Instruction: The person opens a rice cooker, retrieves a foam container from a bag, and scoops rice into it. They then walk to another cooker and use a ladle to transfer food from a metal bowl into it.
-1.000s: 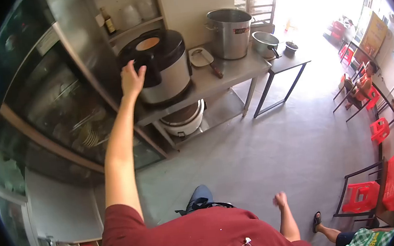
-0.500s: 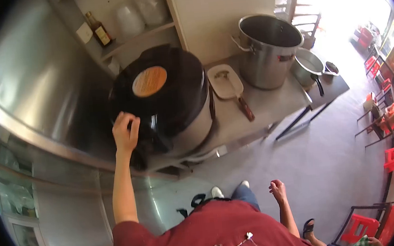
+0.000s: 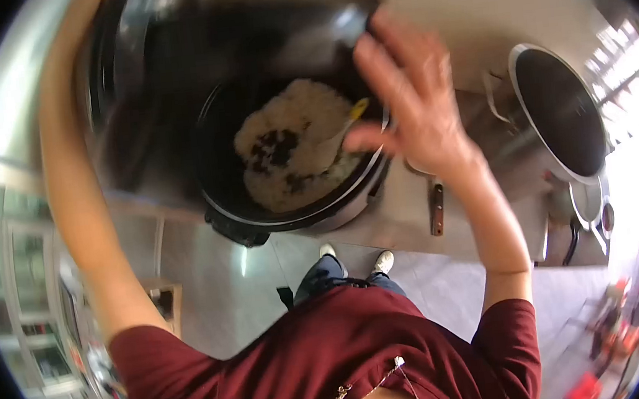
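Observation:
The big black cooker (image 3: 313, 217) stands uncovered, its dark lid (image 3: 227, 39) tilted up at the back. Inside lies pale, rice-like food (image 3: 273, 192) with a dark bare patch near its middle. A pale paddle (image 3: 330, 146) with a yellow handle end rests on the food, leaning toward the right rim. My right hand (image 3: 426, 104), slightly blurred, is over the cooker's right side, fingers apart and holding nothing, close to the lid's edge and the paddle handle. My left arm reaches up along the lid's left side; its hand is beyond the top edge.
On the steel counter (image 3: 407, 229), a brown-handled pan (image 3: 437, 207) lies partly behind my right forearm. Further right are a tall steel pot (image 3: 557, 111) and a smaller pot with a black handle (image 3: 572, 243). Red stools (image 3: 584, 389) are blurred at the lower right.
The lid has been raised off the cooker, showing the food. My left hand has moved up out of view, and my right hand has come up from my side to the cooker.

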Tool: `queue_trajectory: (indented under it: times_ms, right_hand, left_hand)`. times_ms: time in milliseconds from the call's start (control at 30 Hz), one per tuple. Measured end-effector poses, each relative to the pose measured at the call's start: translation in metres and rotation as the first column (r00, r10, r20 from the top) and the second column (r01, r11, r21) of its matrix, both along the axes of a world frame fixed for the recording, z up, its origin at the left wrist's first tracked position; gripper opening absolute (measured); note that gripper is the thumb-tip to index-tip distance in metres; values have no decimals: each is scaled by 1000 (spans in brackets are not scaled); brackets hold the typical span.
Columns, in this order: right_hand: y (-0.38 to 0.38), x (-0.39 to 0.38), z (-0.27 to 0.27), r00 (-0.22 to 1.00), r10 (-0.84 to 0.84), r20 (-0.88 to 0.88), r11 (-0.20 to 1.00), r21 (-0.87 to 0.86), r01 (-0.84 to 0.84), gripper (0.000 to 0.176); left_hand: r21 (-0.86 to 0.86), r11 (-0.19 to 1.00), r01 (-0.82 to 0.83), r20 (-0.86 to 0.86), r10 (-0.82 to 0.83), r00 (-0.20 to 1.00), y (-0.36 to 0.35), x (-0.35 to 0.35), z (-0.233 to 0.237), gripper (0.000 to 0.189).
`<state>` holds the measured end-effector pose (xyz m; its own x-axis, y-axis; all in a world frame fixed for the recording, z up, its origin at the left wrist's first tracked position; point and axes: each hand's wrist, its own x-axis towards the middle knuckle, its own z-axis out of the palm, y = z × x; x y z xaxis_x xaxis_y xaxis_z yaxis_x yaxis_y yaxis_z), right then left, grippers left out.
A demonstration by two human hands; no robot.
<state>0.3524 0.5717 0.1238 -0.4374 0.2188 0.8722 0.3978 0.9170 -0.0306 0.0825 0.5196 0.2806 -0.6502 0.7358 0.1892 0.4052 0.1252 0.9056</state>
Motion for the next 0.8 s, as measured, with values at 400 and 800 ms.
queue_trajectory:
  times_ms: [400,800]
  right_hand:
    - [167,-18,54,863,-260,-434,963,-55,262,41]
    - [199,-11,76,991,-130,-24,987,-93,128,43]
  left_hand:
    - [212,975,63,-161,-29,987,117,66,-98,34]
    - [339,885,320,-311,-215,926,165,106,-191,27]
